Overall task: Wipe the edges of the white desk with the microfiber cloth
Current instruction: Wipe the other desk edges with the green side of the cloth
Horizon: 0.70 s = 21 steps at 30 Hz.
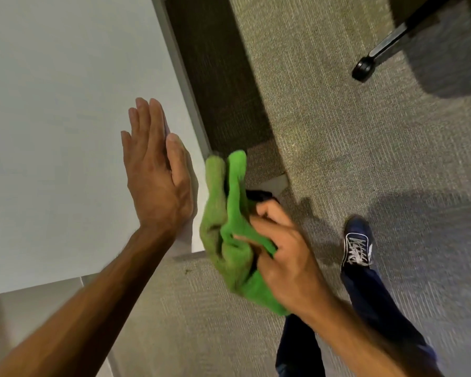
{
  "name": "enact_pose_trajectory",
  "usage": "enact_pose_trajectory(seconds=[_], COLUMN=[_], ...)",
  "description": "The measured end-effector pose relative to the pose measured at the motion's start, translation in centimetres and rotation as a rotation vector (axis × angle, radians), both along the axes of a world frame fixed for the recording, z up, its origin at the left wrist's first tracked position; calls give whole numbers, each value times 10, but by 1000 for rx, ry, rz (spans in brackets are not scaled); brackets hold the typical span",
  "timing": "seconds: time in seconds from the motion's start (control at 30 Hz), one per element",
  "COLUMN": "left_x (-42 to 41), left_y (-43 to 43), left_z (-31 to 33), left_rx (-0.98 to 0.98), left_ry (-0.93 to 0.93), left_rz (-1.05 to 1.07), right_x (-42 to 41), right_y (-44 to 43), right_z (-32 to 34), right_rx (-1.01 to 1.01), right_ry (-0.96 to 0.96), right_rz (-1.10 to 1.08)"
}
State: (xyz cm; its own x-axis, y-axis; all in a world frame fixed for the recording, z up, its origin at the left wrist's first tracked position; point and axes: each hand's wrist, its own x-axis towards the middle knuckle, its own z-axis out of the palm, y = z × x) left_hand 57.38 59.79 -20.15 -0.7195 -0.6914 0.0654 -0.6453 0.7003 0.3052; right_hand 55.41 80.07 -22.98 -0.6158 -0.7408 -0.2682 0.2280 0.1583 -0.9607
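The white desk point(52, 118) fills the left half of the head view, its right edge running down to a near corner. My left hand point(157, 175) lies flat on the desktop near that corner, fingers together and stretched out, holding nothing. My right hand point(283, 254) grips a bunched green microfiber cloth point(229, 232). The cloth is pressed against the desk's right edge just beside the corner and hangs down past it. The cloth hides the lower part of that edge.
Beige carpet point(337, 131) covers the floor to the right of the desk. A black chair leg with a castor point(363, 68) stands at the upper right. My dark trouser leg and blue shoe point(356, 240) are at the lower right.
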Motion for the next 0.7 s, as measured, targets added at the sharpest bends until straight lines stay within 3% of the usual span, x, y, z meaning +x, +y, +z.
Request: enact_pose_trajectory(seconds=[0.17, 0.5, 0.7], left_x=[-1, -1, 2], left_y=[2, -2, -5], left_z=[-1, -3, -5], left_rx=[-9, -26, -32], left_ry=[-5, 13, 4], left_rz=[-3, -4, -27], right_x=[-2, -120, -105], right_y=[-6, -147, -128], right_z=[-2, -8, -9], right_rx=[-25, 34, 44], right_ry=[-23, 177, 147], right_rz=[-45, -101, -46])
